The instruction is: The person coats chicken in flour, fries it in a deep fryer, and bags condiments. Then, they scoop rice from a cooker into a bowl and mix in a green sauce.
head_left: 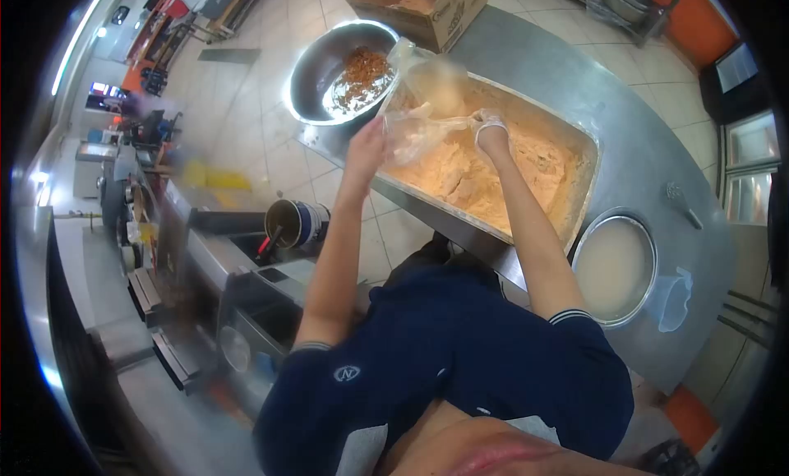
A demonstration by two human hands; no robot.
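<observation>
Stretching clear plastic bag [408, 139] above rectangular silver metal tray [580, 196] of pale-orange powder [460, 184]; left grip [367, 145], right grip [491, 137] closed on opposite ends; best pull gently, low over tray.

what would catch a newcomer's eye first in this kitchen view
Probably the long tray of pale orange powdery mix, in front of the person. Above it, the left hand and right hand hold a clear plastic bag. The shiny metal bowl of reddish-brown bits, at the tray's left, stands out too.
</observation>
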